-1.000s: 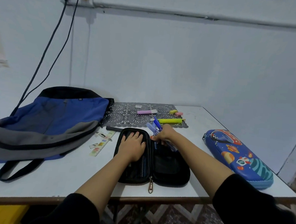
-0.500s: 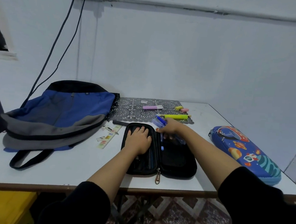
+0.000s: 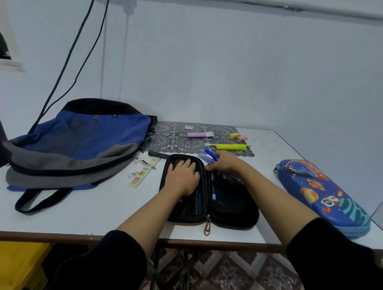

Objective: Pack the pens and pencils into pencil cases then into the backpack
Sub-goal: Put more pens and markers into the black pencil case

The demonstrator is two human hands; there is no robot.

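Note:
A black pencil case [image 3: 233, 210] lies open at the table's front middle. My left hand [image 3: 181, 176] rests flat on its left half, fingers spread. My right hand [image 3: 222, 164] is closed on a bunch of blue pens [image 3: 209, 156] over the case's far right corner. One blue pen [image 3: 213, 189] lies inside along the case's spine. A blue and grey backpack [image 3: 77, 143] lies flat at the left. A closed blue space-print pencil case [image 3: 323, 194] lies at the right.
On a grey lace mat [image 3: 175, 139] at the back lie a pink highlighter [image 3: 200, 134], a yellow highlighter [image 3: 230, 147], small erasers [image 3: 238, 136] and a white sharpener [image 3: 189, 127]. A ruler [image 3: 144, 172] and a black marker [image 3: 157, 154] lie left of the case. Cables hang behind the backpack.
The camera has tilted down and to the left, shifting the whole scene. A blue pen now lies inside the case along its spine. My right hand still holds the bunch of pens.

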